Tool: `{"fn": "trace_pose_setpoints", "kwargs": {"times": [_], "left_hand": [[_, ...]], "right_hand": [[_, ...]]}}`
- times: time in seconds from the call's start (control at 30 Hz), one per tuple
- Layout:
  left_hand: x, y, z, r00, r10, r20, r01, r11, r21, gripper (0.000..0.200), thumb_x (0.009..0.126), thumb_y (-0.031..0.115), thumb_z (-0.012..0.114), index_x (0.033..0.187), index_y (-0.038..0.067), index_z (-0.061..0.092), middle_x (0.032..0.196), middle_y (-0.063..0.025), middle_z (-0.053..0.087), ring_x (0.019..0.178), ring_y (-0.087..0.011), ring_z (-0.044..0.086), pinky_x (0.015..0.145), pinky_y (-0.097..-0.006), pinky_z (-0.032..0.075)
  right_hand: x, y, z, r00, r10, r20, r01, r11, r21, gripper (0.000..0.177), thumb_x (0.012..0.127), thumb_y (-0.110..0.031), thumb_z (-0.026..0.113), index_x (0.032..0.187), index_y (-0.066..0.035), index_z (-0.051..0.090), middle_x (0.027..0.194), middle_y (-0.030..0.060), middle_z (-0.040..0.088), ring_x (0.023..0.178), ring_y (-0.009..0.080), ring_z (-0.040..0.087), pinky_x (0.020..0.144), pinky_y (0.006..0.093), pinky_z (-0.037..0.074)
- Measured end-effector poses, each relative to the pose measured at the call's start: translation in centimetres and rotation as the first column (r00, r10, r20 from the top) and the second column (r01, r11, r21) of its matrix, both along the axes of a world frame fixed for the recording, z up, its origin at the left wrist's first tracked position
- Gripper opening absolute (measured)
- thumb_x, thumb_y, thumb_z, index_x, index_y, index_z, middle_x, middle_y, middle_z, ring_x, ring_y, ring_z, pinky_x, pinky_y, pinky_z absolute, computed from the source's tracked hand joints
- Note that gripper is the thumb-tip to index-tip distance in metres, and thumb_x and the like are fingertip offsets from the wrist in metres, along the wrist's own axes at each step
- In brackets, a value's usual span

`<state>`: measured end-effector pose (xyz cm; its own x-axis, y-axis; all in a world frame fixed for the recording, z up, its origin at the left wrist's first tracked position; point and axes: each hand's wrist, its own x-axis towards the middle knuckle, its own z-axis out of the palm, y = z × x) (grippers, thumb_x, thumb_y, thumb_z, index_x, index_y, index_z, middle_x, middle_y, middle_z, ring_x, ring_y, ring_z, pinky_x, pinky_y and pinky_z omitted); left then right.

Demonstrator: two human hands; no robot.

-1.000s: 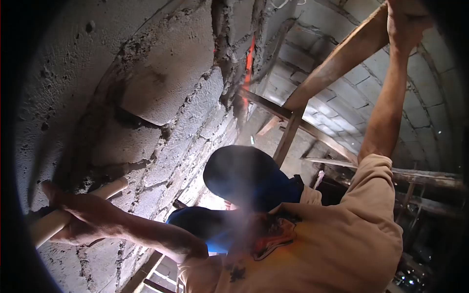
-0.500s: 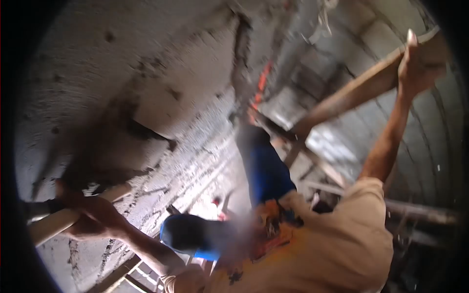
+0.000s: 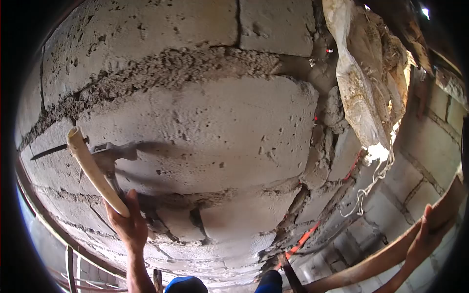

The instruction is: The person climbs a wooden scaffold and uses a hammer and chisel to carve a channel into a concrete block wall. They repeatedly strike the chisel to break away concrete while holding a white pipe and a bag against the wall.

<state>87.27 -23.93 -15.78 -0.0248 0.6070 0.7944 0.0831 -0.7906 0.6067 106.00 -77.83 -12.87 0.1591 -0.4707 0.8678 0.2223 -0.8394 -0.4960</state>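
Observation:
My left hand (image 3: 129,224) is raised in front of the block wall (image 3: 210,127), fingers wrapped round a claw hammer (image 3: 113,155) and a pale rounded stick (image 3: 95,173). The hammer's metal head points up, near the wall. A thin dark spike (image 3: 56,150) runs out to the left from behind the stick's upper end; where it is fixed is hidden. At the lower right, my right hand (image 3: 422,239) is closed over the edge of a long wooden plank (image 3: 386,259).
Rough mortar (image 3: 166,68) fills the joint above the middle block. A torn, dirty sack (image 3: 364,78) with loose strings hangs at the upper right. An orange strip (image 3: 303,239) runs along the corner. Wooden framing (image 3: 71,268) stands at the lower left.
The view has swung from my body and legs up to the wall. My left hand now appears higher, in front of the blocks, still holding the stick. My right hand stays on the plank.

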Motion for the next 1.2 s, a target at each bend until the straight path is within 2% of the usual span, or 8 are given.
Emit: {"fn": "trace_pose_setpoints", "kwargs": {"times": [0.27,0.37,0.43,0.53,0.63,0.97,1.1,1.2], "left_hand": [[0.1,1.0,-0.9,0.997,0.068,0.041,-0.068,0.998,0.0,0.024,0.093,0.024,0.062,0.091,0.002,0.053,0.078,-0.0007,0.044,0.069,-0.0104,0.042,0.06,-0.0285,0.037],[0.6,-0.2,0.0,0.994,0.102,0.027,-0.103,0.994,0.029,0.024,0.092,0.022,0.063,0.09,0.001,0.051,0.076,-0.0011,0.045,0.069,-0.0114,0.041,0.061,-0.0288,0.038],[0.4,-0.2,0.1,0.997,0.07,0.019,-0.071,0.996,0.052,0.023,0.091,0.022,0.064,0.09,0.002,0.051,0.075,-0.0012,0.044,0.07,-0.0121,0.041,0.063,-0.0295,0.038],[0.1,-0.1,0.3,0.996,0.079,-0.028,-0.076,0.992,0.103,0.026,0.091,0.024,0.064,0.09,0.0,0.052,0.076,-0.0042,0.045,0.07,-0.0153,0.043,0.064,-0.032,0.039],[-0.5,1.8,-0.8,0.999,0.031,-0.023,-0.028,0.995,0.1,0.027,0.091,0.025,0.063,0.091,0.0,0.052,0.077,-0.0067,0.047,0.072,-0.0183,0.046,0.066,-0.0347,0.04],[-3.9,-0.7,0.7,0.906,-0.361,-0.218,0.383,0.921,0.066,0.024,0.092,0.018,0.06,0.107,0.0,0.055,0.066,-0.0044,0.057,0.056,-0.0072,0.052,0.046,-0.0241,0.044],[-3.9,-4.4,-0.3,0.44,-0.897,0.038,0.89,0.43,-0.152,0.036,0.092,0.021,0.061,0.119,-0.001,0.052,0.068,0.0014,0.053,0.056,-0.0059,0.049,0.045,-0.0213,0.038],[-5.0,-9.7,0.5,0.281,-0.958,0.063,0.926,0.253,-0.282,0.043,0.088,0.023,0.066,0.121,-0.001,0.052,0.071,0.0002,0.056,0.059,-0.0063,0.051,0.051,-0.023,0.043]], "right_hand": [[-0.6,3.5,3.2,0.785,0.528,0.323,-0.491,0.849,-0.194,0.098,0.077,-0.027,0.071,0.145,0.0,0.005,0.135,0.0346,0.033,0.122,0.0393,0.046,0.098,0.047,0.042],[-0.2,0.9,1.7,0.846,0.379,0.375,-0.284,0.915,-0.285,0.104,0.076,-0.032,0.073,0.147,-0.001,0.004,0.141,0.0339,0.025,0.125,0.0428,0.042,0.1,0.0474,0.041],[-2.9,-0.3,1.4,0.997,0.076,-0.012,-0.077,0.966,-0.248,0.103,0.076,-0.036,0.071,0.147,-0.001,0.005,0.142,0.0333,0.023,0.125,0.0433,0.041,0.1,0.0477,0.041],[-1.2,1.2,-0.4,0.832,0.489,0.263,-0.516,0.856,0.04,0.1,0.078,-0.038,0.069,0.147,-0.002,0.007,0.138,0.0329,0.03,0.122,0.0429,0.044,0.101,0.0472,0.04],[-2.8,2.8,0.5,0.709,0.682,0.178,-0.646,0.73,-0.222,0.083,0.084,-0.028,0.064,0.147,-0.003,0.016,0.132,0.0318,0.038,0.115,0.0419,0.049,0.095,0.048,0.043],[-9.1,14.3,-0.6,0.939,0.286,0.192,-0.316,0.937,0.148,0.051,0.09,-0.017,0.062,0.134,-0.001,0.041,0.135,0.0171,0.045,0.122,0.0291,0.047,0.103,0.0398,0.035],[-15.0,25.5,-7.7,-0.024,0.953,-0.303,-1.0,-0.017,0.025,0.031,0.087,-0.01,0.062,0.116,0.0,0.056,0.122,0.0139,0.056,0.114,0.0257,0.053,0.097,0.0412,0.041],[-18.6,31.8,-8.4,-0.721,0.685,0.106,-0.538,-0.649,0.537,0.04,0.093,-0.01,0.056,0.13,-0.007,0.04,0.112,0.0093,0.047,0.096,0.0187,0.051,0.08,0.0321,0.045]]}}
